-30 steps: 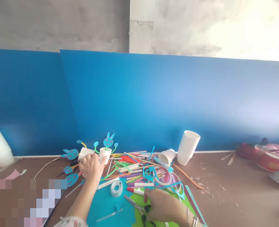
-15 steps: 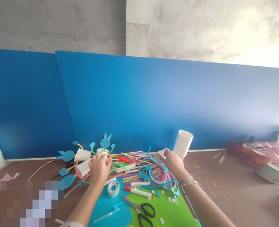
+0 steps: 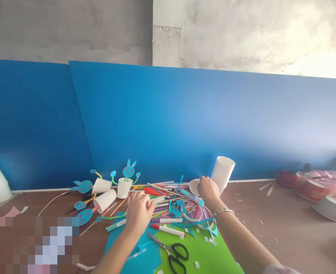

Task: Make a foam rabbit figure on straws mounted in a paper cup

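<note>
My left hand (image 3: 139, 211) hovers over the near-left part of the straws and markers, fingers loosely bent and thumb apart, with nothing visible in it. Just behind it a white paper cup (image 3: 124, 188) stands upright, with a blue paper rabbit head (image 3: 128, 171) and green straw arms. My right hand (image 3: 209, 190) is closed at a paper cup (image 3: 194, 186) lying on its side; its fingertips are hidden. Beside that hand rises a tall stack of white paper cups (image 3: 223, 172). Scissors (image 3: 172, 249) and a red-capped marker (image 3: 168, 230) lie on green paper (image 3: 208, 255).
To the left lie two more cups with rabbit heads, one cup (image 3: 102, 186) behind the other cup (image 3: 105, 200). Colourful straws and markers (image 3: 162, 207) form a pile in the middle. Pink and grey paper rings (image 3: 329, 207) are at the right. A blue panel (image 3: 185, 125) closes the back.
My left hand has moved away from the upright rabbit cup, right and towards me, and now covers the tape roll. My right hand stays at the lying cup.
</note>
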The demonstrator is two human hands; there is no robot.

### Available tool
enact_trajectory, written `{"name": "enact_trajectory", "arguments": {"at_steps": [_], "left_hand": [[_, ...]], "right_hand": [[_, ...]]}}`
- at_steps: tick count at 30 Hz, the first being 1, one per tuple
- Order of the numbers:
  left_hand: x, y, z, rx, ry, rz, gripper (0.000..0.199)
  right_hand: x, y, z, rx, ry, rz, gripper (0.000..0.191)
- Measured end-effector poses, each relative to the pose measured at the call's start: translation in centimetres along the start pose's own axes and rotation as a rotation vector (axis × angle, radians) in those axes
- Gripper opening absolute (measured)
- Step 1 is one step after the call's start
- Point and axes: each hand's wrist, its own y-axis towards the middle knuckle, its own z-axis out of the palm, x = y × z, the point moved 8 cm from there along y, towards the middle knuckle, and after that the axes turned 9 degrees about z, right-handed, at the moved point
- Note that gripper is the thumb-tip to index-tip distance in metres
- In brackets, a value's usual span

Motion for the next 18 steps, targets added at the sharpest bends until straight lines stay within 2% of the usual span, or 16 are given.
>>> {"name": "enact_trajectory", "arguments": {"at_steps": [4,8,12,18], "left_hand": [[-0.2,-0.4,0.5,0.05,-0.063,-0.009,0.028],[-0.6,-0.6,0.3,0.057,-0.231,0.015,0.016],[-1.1,-1.0,0.3,0.052,-0.317,0.04,0.008],[-1.0,-1.7,0.5,0.013,-0.302,0.048,0.007]], "right_hand": [[0.0,-0.6,-1.4,-0.03,0.019,-0.028,0.03],[-0.1,-1.2,-2.6,-0.073,0.047,-0.034,0.034],[-0.5,-1.3,-2.3,-0.09,0.066,-0.026,0.03],[-1.6,-1.3,-2.1,-0.185,0.084,0.027,0.023]]}}
